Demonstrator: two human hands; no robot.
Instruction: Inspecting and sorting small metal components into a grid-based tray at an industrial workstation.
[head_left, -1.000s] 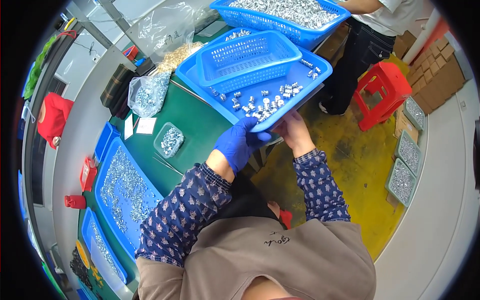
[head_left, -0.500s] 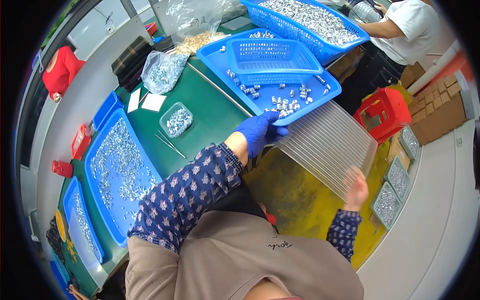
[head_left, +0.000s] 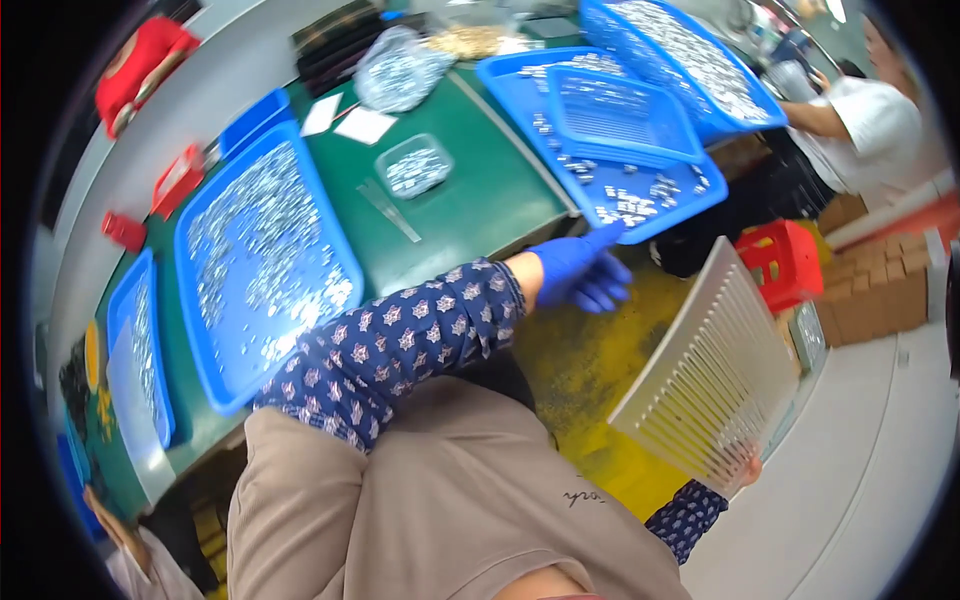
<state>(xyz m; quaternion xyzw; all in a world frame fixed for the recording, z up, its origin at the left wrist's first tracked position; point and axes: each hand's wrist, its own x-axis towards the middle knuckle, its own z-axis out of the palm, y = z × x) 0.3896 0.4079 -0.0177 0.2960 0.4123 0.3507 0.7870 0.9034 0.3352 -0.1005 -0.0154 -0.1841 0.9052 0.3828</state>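
Note:
My left hand (head_left: 588,274), in a blue glove, is off the table's edge with its fingers stretched out and nothing in it. Its upper fingertip is at the near corner of a blue tray (head_left: 690,212), and whether they touch is blurred. In that tray lie shiny metal pieces (head_left: 628,206) and a blue slotted basket (head_left: 630,115). My bare right hand (head_left: 746,468) grips the lower edge of a pale, ridged plastic board (head_left: 715,370), which is tilted above the floor at my right. The board hides most of that palm.
A big blue basket (head_left: 668,58) full of metal pieces stands at the back right, beside a person in white (head_left: 875,125). Behind the board is a red stool (head_left: 785,262). On the green table (head_left: 470,200) are a small clear tub (head_left: 415,168), tweezers (head_left: 390,208) and a large blue tray (head_left: 222,375).
My right hand has carried the ridged board away from the blue tray, down and right, tilting it up. My left hand has loosened from the tray's near edge and spread its fingers. The view has shifted.

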